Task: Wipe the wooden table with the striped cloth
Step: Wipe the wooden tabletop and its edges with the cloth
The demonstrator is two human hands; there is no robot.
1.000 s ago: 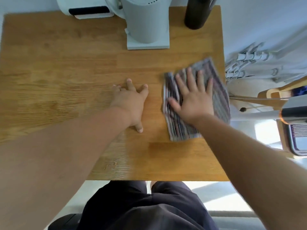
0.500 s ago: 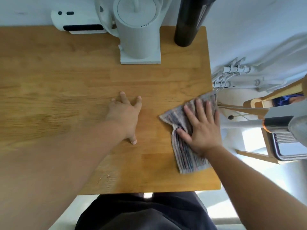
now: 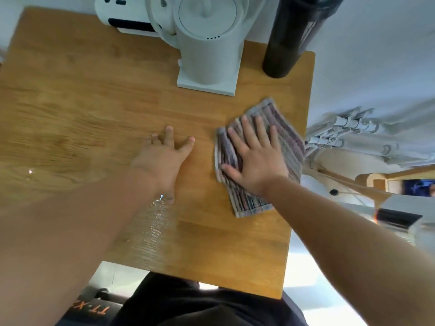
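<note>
The striped cloth (image 3: 286, 137) lies folded on the wooden table (image 3: 82, 109) close to its right edge. My right hand (image 3: 255, 161) presses flat on the cloth, fingers spread and pointing away from me. My left hand (image 3: 164, 158) rests palm-down on the bare wood just left of the cloth, fingers apart, holding nothing. A wet sheen shows on the wood near my left wrist.
A white kettle on a square base (image 3: 207, 50) stands at the back centre, a white device (image 3: 127, 20) behind it to the left, and a tall black bottle (image 3: 287, 43) at the back right. Right of the table are white fabric and a wooden frame (image 3: 381, 182).
My right hand slid the cloth away from the near right edge toward the back and spread it flatter. My left hand stayed planted on the wood.
</note>
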